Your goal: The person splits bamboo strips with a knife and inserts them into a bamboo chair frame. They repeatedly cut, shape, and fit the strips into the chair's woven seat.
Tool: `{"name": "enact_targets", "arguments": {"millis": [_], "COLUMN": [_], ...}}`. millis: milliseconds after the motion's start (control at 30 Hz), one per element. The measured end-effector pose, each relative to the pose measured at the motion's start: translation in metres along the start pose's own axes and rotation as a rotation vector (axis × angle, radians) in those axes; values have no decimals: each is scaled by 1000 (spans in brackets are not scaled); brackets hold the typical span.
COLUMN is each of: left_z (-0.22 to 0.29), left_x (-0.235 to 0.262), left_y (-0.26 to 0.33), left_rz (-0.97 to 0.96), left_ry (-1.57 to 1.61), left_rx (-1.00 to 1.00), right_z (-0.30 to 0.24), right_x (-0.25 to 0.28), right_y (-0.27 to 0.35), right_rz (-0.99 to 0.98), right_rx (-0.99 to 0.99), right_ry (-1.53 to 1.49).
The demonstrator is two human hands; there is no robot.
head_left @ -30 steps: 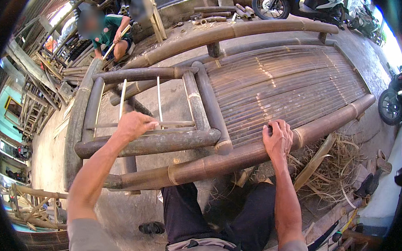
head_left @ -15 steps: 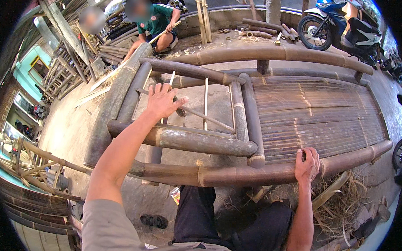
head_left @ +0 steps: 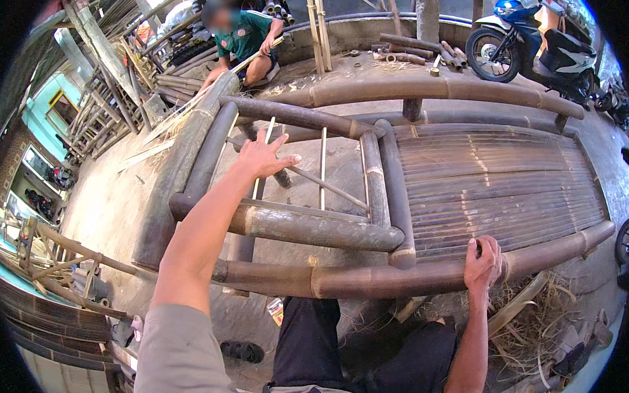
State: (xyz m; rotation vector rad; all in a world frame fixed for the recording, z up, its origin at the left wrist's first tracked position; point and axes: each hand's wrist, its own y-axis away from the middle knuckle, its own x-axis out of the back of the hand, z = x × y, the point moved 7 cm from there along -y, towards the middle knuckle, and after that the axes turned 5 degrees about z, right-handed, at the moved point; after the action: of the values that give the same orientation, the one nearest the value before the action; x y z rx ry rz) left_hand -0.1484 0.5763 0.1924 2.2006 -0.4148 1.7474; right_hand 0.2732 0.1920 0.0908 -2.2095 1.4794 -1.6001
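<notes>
My left hand [head_left: 261, 158] lies with fingers spread over a thin bamboo strip [head_left: 329, 186] that runs lengthwise inside an open rectangular bamboo frame [head_left: 313, 226]. Narrow pale strips [head_left: 323, 168] cross that opening. The frame rests on a long bamboo bench, between a thick end pole [head_left: 161, 213] and the slatted seat [head_left: 500, 181]. My right hand [head_left: 484, 266] is curled at the thick front rail [head_left: 367, 281], beside the seat's near edge. Something dark shows within its fingers, too small to name.
Across the bench's far left corner, a person in a green shirt [head_left: 246, 40] crouches, holding a long pale strip. A blue and white motorbike [head_left: 521, 47] stands far right. Bamboo shavings [head_left: 535, 329] heap under the bench's near right. A dark sandal [head_left: 242, 351] lies by my leg.
My left hand has shifted slightly right along the thin strip, its fingers more spread. My right hand stays at the rail. A second person's head behind the co-worker no longer shows.
</notes>
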Motion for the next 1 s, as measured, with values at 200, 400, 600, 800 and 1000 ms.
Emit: {"name": "enact_targets", "arguments": {"millis": [200,400,600,800,1000], "left_z": [-1,1,20,160,217], "left_x": [7,13,27,2,-27], "left_y": [4,76,127,145,107], "left_rz": [-23,-175,-209,141,-80], "left_ry": [-8,-35,-39,-83,-78], "left_rx": [86,84,71,-484,-459], "right_z": [2,0,5,6,7], "right_x": [-2,-1,-3,-3,-1], "right_y": [-2,-2,0,0,1], "right_rz": [-28,-15,27,38,59], "right_rx": [-21,9,8,10,7], "right_ry": [-14,27,0,-32,-72]}}
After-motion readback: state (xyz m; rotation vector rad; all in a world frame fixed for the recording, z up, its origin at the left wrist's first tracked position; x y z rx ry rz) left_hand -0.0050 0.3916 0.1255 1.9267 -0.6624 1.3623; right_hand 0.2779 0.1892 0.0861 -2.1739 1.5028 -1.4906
